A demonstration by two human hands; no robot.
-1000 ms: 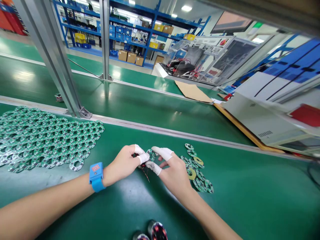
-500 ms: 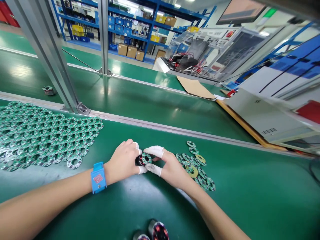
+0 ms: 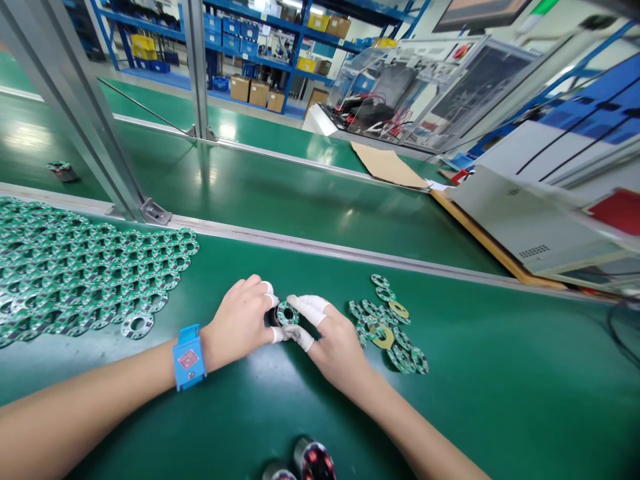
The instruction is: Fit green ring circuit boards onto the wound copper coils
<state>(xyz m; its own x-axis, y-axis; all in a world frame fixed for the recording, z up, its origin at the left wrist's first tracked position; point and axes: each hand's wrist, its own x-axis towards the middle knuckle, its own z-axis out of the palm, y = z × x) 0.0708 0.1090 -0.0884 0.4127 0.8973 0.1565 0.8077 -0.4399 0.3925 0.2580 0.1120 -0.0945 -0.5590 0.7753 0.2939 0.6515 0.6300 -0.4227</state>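
My left hand, in white finger cots with a blue wrist strap, is closed around a small dark motor stator. Against the stator's right-facing end sits a green ring-shaped circuit board. Thumb and fingers of my right hand, also in white finger cots, pinch this board by its edge. Whether the board is fully seated on the stator cannot be seen. Right of my hands lies a loose pile of similar ring boards, with a couple of yellowish rings among them.
Many overlapping ring boards cover the bench at left. Two metal motor parts with copper windings stand at the near edge. A metal rail and an upright post border the green belt, which carries another motor part.
The board between my hands has turned more toward me and sits closer against the stator. My right fingers have shifted slightly left along it. The whole view has swung a little.
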